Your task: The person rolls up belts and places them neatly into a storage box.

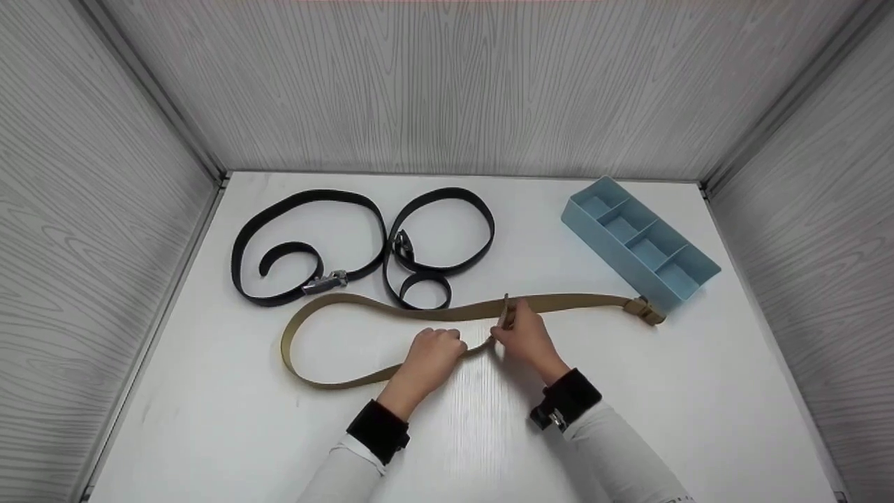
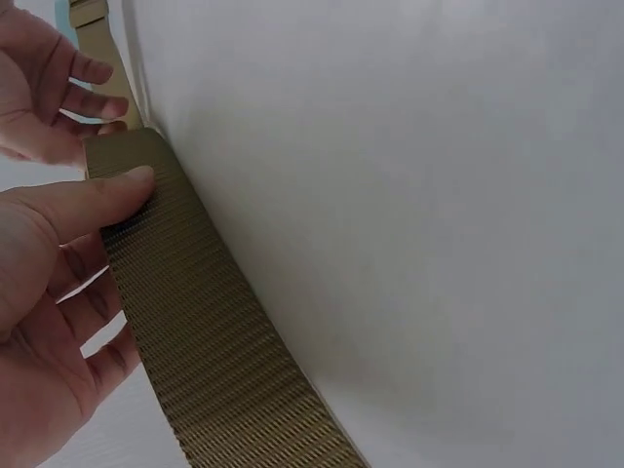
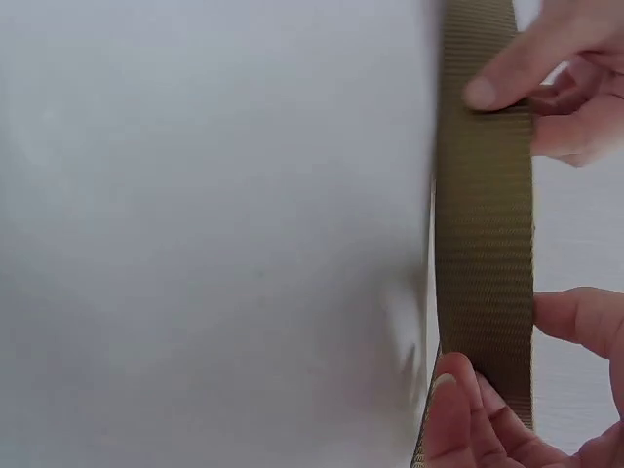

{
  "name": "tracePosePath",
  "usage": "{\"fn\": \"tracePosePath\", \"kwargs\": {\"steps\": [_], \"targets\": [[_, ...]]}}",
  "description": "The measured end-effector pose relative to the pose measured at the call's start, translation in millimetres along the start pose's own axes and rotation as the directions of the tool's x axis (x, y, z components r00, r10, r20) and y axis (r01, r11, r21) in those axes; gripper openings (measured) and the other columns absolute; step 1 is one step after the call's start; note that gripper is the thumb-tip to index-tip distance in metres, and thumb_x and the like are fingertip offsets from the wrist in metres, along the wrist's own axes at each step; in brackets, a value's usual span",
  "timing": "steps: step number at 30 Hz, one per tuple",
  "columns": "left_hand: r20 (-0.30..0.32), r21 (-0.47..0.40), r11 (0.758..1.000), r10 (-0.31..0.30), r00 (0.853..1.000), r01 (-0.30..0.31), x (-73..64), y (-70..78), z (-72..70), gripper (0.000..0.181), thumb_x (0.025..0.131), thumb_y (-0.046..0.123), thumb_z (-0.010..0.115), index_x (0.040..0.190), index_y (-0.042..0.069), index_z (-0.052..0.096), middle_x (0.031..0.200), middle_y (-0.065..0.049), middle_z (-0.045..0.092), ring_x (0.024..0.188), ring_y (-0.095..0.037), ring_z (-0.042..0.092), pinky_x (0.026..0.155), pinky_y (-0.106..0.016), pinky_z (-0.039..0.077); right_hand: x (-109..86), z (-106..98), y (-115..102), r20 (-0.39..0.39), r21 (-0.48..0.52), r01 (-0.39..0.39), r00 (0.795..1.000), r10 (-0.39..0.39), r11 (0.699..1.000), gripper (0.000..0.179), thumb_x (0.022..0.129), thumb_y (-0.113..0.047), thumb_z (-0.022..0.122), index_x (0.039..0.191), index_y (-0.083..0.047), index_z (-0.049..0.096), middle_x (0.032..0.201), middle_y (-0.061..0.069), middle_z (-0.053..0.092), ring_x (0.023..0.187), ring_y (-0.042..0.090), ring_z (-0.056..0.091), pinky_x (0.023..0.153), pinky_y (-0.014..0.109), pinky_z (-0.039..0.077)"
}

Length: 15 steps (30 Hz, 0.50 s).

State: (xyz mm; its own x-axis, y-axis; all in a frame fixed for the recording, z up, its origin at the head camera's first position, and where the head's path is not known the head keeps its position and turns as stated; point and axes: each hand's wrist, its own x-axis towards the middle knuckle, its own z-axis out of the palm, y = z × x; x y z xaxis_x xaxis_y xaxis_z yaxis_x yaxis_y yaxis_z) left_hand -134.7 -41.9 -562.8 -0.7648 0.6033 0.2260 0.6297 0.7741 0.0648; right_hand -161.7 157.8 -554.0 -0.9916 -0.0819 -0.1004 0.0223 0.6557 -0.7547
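Left hand point(image 1: 434, 356) pinches a long, flat, tan woven-webbing belt point(image 1: 461, 312), thumb on top, fingers beneath. Right hand point(image 1: 524, 339) grips it by the edges, just beyond the left fingertips. Risk: twist in the span between the grips, if the hands turn unequally. Slip possible; right fingertips seem to bear mainly on edges. Beyond the right fingers, a tan clip buckle point(image 1: 644, 310) could catch the light-blue, four-compartment plastic tray point(image 1: 607, 246) if pulled.

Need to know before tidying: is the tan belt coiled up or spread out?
Spread out: in the head view the tan belt turns through one wide bend and runs to its buckle near the blue tray.
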Motion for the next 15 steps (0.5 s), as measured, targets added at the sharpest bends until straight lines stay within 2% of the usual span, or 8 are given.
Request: {"fn": "tracePosePath", "kwargs": {"steps": [4,7,11,15], "targets": [[-0.019,-0.008,1.000,0.012,1.000,-0.012,3.5,0.6,2.1,0.010,0.081,0.011,0.069,0.074,0.018,0.074,0.072,0.001,0.061,0.065,-0.018,0.061,0.056,-0.032,0.041,-0.3,0.4,-4.4,0.007,-0.149,0.038,0.999,-0.038,0.988,0.021,0.086,-0.010,0.067,0.106,-0.004,0.065,0.085,0.004,0.067,0.073,0.019,0.063,0.063,0.038,0.051],[-0.030,-0.013,1.000,0.008,1.000,-0.009,4.8,0.2,3.4,0.005,0.076,0.015,0.077,0.076,0.017,0.072,0.074,0.001,0.063,0.066,-0.019,0.063,0.057,-0.033,0.043,-0.9,1.4,-7.3,0.016,-0.275,0.104,0.994,-0.104,0.956,0.022,0.087,-0.008,0.067,0.109,-0.009,0.069,0.080,0.003,0.066,0.068,0.019,0.060,0.057,0.039,0.048],[-0.026,-0.036,0.999,-0.019,0.999,0.018,5.2,0.3,3.8,0.027,0.071,0.027,0.084,0.085,0.013,0.066,0.081,-0.001,0.061,0.073,-0.021,0.064,0.062,-0.035,0.046,-2.2,2.5,-8.4,0.067,-0.368,0.220,0.975,-0.210,0.903,0.028,0.089,-0.003,0.066,0.115,-0.012,0.071,0.089,0.007,0.068,0.076,0.024,0.063,0.061,0.043,0.049],[0.026,-0.088,0.992,-0.088,0.996,0.090,6.5,1.2,3.5,0.052,0.073,0.039,0.084,0.107,0.008,0.060,0.101,-0.005,0.057,0.094,-0.024,0.060,0.075,-0.039,0.049,-2.6,2.8,-7.6,0.153,-0.380,0.324,0.946,-0.286,0.867,0.022,0.089,0.003,0.064,0.105,-0.008,0.073,0.094,0.011,0.065,0.086,0.028,0.064,0.069,0.044,0.051]]}}
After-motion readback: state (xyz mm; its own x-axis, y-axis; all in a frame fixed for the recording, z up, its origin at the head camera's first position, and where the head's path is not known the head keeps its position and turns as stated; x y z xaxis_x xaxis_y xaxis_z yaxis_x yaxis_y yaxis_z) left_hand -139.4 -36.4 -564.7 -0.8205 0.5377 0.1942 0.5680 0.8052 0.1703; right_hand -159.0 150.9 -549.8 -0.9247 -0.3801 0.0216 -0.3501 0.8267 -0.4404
